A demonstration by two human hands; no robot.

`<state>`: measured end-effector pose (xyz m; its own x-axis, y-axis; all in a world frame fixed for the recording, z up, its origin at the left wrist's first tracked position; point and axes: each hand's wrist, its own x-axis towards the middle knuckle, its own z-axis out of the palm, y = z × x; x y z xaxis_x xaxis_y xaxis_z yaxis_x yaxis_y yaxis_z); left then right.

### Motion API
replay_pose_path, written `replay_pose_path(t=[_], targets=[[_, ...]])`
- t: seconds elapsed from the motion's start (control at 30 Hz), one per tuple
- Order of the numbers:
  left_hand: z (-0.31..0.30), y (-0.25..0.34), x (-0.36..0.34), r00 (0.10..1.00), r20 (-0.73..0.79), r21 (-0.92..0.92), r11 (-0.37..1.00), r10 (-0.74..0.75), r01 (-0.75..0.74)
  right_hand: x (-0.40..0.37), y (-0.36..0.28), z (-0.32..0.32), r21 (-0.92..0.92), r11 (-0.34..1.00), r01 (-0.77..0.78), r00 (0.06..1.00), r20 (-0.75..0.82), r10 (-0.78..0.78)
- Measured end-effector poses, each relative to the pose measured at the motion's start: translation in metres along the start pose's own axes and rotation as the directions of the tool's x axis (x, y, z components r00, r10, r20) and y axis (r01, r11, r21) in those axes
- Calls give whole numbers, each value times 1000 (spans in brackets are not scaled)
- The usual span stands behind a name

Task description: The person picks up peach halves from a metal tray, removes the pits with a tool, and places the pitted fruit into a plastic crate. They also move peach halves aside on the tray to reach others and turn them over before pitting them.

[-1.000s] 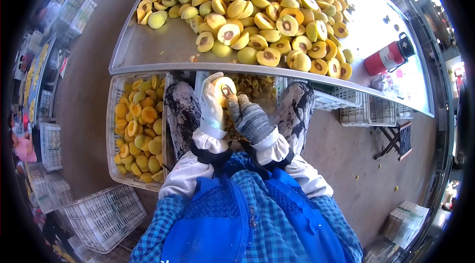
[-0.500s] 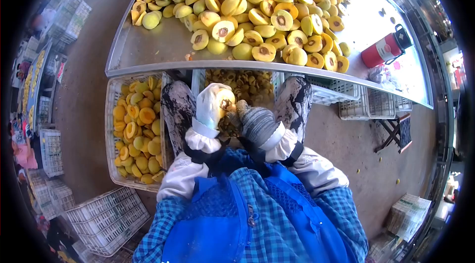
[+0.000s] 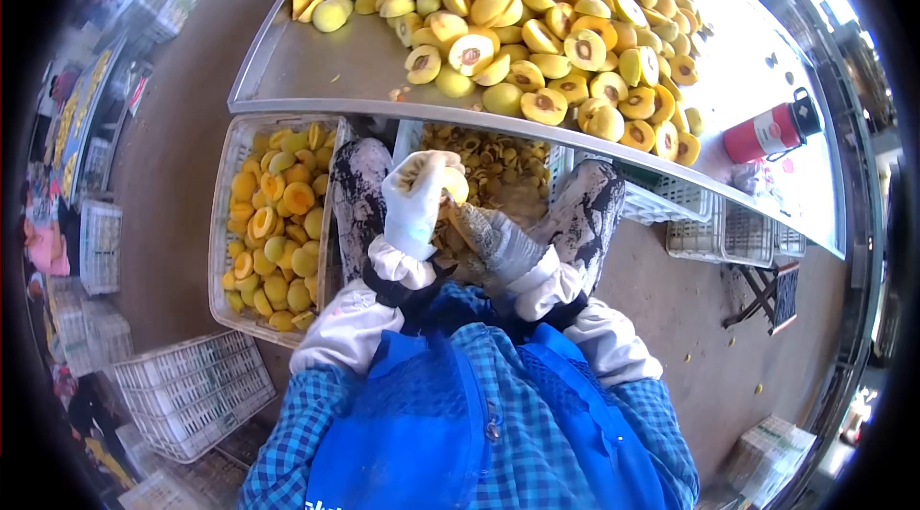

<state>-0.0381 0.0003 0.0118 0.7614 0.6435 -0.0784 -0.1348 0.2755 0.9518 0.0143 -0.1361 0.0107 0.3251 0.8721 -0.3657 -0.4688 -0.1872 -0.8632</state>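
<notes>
My left hand point(image 3: 414, 196), in a white glove, is closed around a yellow peach half point(image 3: 455, 186). Just below and to the right of it, my right hand point(image 3: 498, 243) wears a grey knitted glove. Its fingers are closed and point at the peach half; whatever they grip is too small and hidden to make out. Both hands are between my knees, over a crate of pits and brown scraps point(image 3: 498, 160). On the metal table point(image 3: 331, 64) in front lies a large heap of peach halves point(image 3: 546, 40), several with the pit still inside.
To my left stands a white crate point(image 3: 222, 251) filled with pitted peach halves point(image 3: 278, 222). A red bottle point(image 3: 767, 133) rests on the table's right side. Under the right edge are more crates point(image 3: 695, 237) and a folding stool point(image 3: 767, 297). An upturned-looking white crate point(image 3: 196, 395) is at lower left.
The peach half has turned in my left hand, so its pit side no longer faces up. My right hand has tilted and its fingers sit lower beside the fruit. The whole view has shifted slightly.
</notes>
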Motion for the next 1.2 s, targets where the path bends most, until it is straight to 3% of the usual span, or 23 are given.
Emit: replay_pose_path(t=[0.03,0.1,0.13,0.23,0.27,0.3,0.43,0.53,0.57,0.6,0.63,0.67,0.7,0.77,0.83,0.87,0.9,0.93,1.0,1.07,1.1,1.13,1.2], targets=[[0,-1,0,1000,29,86,996,3,-5,-1,1,-5,-312,927,208,978,54,-202],[1,-2,0,992,125,213,975,29,-55,-3,-1,-16,-551,786,279,960,153,-233],[0,0,-1,981,190,259,961,48,-97,-3,-3,-21,-522,839,152,986,142,-90],[0,2,-6,941,317,341,911,121,-232,-9,5,-21,-271,951,151,970,228,-89],[1,3,-6,924,350,357,891,150,-280,-16,4,-19,90,989,-117,958,273,89],[6,7,-9,936,321,329,910,143,-252,-24,-4,-14,420,825,-379,914,308,263],[19,4,-7,974,155,-302,931,-163,204,-21,13,0,533,821,-206,956,289,53],[21,3,-5,964,115,-435,860,-240,266,-6,35,14,289,938,191,982,-57,-182],[20,1,-3,953,103,-398,866,-284,301,3,40,15,-49,879,474,874,-95,-477],[11,0,1,926,97,-478,799,-365,365,11,44,17,-404,661,632,679,-122,-724],[-2,-1,8,892,98,-556,719,-441,417,0,32,9,-326,827,458,851,-110,-514],[-14,0,13,853,107,-633,626,-511,455,2,31,7,-371,828,420,866,-108,-488],[-23,7,15,807,-56,-626,650,-589,431,11,36,6,-467,773,429,838,-114,-534],[-63,12,16,868,-136,-639,712,-478,292,31,57,-5,-716,548,433,716,-96,-691],[-113,24,13,904,-232,-663,739,-359,123,41,93,-39,-686,556,470,741,-36,-671],[-142,27,8,899,-314,-663,748,-305,21,31,86,-37,-389,887,249,905,-232,-356],[-179,24,10,879,-379,-653,756,-290,-33,18,78,-32,-16,997,-72,955,-288,65],[-221,16,18,856,-432,-642,764,-285,-69,13,72,-25,348,848,-399,853,-200,483],[-282,9,40,816,-505,-621,775,-281,-117,21,61,-10,259,901,-349,837,-346,424],[-289,42,40,774,-625,64,982,-99,177,24,91,-35,264,873,-410,821,-311,479],[-308,41,38,742,-670,445,789,-19,422,24,98,-39,145,909,-391,843,-339,417],[-322,41,58,595,-800,499,635,76,590,25,103,-42,23,929,-369,865,-356,353],[-357,14,62,717,-673,710,428,179,559,26,112,-48,-240,911,-334,904,-355,238]])
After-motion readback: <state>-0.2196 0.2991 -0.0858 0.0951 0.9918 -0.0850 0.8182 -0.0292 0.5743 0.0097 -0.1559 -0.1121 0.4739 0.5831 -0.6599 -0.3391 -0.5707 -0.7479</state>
